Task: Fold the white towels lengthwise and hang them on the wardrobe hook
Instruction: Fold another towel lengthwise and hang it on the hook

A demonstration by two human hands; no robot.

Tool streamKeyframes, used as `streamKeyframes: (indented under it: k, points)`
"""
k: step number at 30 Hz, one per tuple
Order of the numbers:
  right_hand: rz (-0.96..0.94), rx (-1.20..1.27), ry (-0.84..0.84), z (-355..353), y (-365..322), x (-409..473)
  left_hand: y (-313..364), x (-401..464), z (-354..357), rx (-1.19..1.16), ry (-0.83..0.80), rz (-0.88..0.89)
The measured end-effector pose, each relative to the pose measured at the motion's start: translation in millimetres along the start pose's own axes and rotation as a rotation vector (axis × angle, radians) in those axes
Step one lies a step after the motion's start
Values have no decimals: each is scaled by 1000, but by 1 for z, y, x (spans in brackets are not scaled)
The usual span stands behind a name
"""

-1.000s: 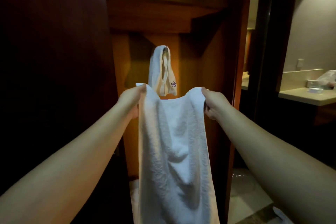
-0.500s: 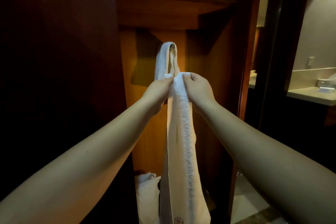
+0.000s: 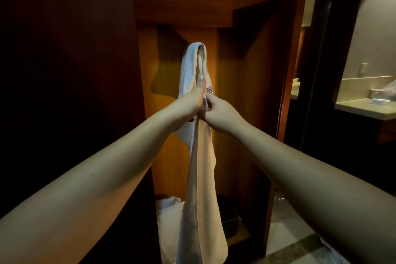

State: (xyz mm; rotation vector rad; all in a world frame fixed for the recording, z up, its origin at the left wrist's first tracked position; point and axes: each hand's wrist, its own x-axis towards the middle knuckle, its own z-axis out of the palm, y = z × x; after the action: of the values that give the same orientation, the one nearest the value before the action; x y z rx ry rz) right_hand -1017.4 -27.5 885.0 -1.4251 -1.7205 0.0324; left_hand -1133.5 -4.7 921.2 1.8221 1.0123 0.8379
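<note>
Two hands that held the towel's top corners wide apart a second ago now meet in front of the wardrobe, so the towel (image 3: 199, 188) hangs doubled into one long narrow strip: the lengthwise fold looks made, and hanging is what remains. The left hand (image 3: 192, 103) lies with fingers straight along the top edge, fingertips pointing up toward the hook; the right hand (image 3: 216, 111) curls round the gathered top just beside it, the two touching. Directly behind them another white towel (image 3: 190, 66) already hangs from the wardrobe hook (image 3: 202, 44), its logo corner showing by the right hand. Upward room is modest, with the shelf (image 3: 182, 2) above the hook. The dark door panel (image 3: 64, 70) stands close on the left, the wardrobe's side wall (image 3: 257, 92) on the right. More white cloth (image 3: 169, 210) lies on the wardrobe floor.
</note>
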Motion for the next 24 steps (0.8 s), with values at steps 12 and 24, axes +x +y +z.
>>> streamKeyframes:
  k: [12, 24]
  points:
    - [171, 137, 156, 10, 23, -2, -22, 6, -13, 309, 66, 140]
    - [291, 449, 78, -41, 44, 2, -106, 44, -44, 257, -125, 144]
